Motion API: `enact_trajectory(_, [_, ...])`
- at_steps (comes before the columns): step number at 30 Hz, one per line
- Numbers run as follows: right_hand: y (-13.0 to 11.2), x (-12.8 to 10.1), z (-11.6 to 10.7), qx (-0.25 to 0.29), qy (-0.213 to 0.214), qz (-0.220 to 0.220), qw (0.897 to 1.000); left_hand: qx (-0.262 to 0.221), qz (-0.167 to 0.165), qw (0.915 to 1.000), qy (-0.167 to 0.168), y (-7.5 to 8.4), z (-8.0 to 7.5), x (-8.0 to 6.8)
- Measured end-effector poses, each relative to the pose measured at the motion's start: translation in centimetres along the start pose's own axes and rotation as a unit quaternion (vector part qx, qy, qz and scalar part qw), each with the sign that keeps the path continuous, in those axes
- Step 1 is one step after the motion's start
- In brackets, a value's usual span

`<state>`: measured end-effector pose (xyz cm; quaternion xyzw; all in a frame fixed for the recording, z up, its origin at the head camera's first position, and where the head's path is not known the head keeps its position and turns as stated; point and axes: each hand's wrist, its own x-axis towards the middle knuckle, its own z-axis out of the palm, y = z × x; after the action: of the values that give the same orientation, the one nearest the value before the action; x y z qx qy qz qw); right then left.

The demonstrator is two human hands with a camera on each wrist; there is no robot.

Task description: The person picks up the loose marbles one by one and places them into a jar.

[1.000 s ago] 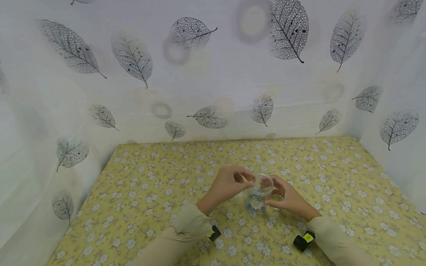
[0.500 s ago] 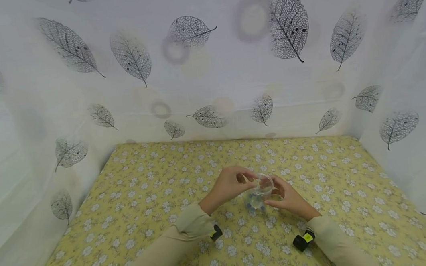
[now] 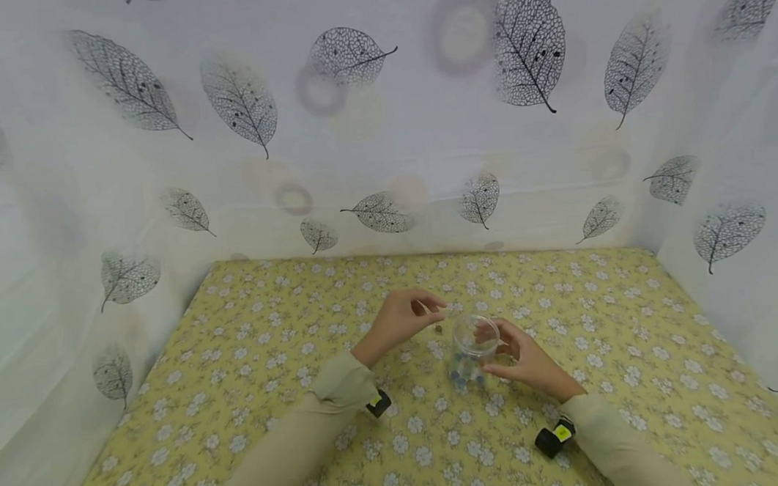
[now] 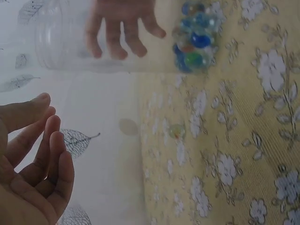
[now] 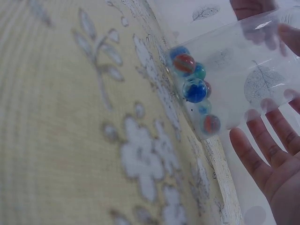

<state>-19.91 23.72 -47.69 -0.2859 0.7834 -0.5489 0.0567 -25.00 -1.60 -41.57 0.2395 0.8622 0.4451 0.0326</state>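
Observation:
A clear plastic jar (image 3: 472, 352) stands upright on the cloth with several glass marbles (image 4: 194, 37) in its bottom, blue, green and red-striped. My right hand (image 3: 527, 360) holds the jar from its right side, fingers and thumb around the wall, as the right wrist view also shows. To the left of the jar's mouth, my left hand (image 3: 402, 319) hovers with fingers loosely bent and thumb near the index fingertip; nothing shows between them. A single marble (image 4: 176, 131) lies on the cloth outside the jar, just below the left fingertips in the head view.
A yellow flowered cloth (image 3: 288, 329) covers the table. White curtains (image 3: 383, 126) with leaf prints rise at the back and both sides. Black wrist cameras (image 3: 555, 438) are strapped under both wrists.
My left hand has drawn back from the jar's mouth, leftward and slightly away from me. The loose marble now shows on the cloth. The right hand and jar stay put.

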Motion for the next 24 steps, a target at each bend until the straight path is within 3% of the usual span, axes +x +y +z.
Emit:
enact_trajectory(6, [-0.1, 0.0, 0.0, 0.002, 0.000, -0.001, 1.000, 0.035, -0.008, 0.9990, -0.027, -2.4, 0.0, 1.4])
enact_trajectory(12, [-0.1, 0.0, 0.0, 0.001, 0.000, 0.000, 1.000, 0.055, -0.042, 0.9962, -0.052, -4.1, 1.2, 2.8])
enact_trajectory(18, [-0.1, 0.0, 0.0, 0.000, 0.000, -0.002, 1.000, 0.117, -0.031, 0.9893, -0.081, -4.8, 2.7, 4.2])
enact_trajectory(24, [0.0, 0.0, -0.1, 0.000, 0.000, -0.001, 1.000, 0.134, -0.038, 0.9855, -0.097, -5.2, 3.6, 4.7])
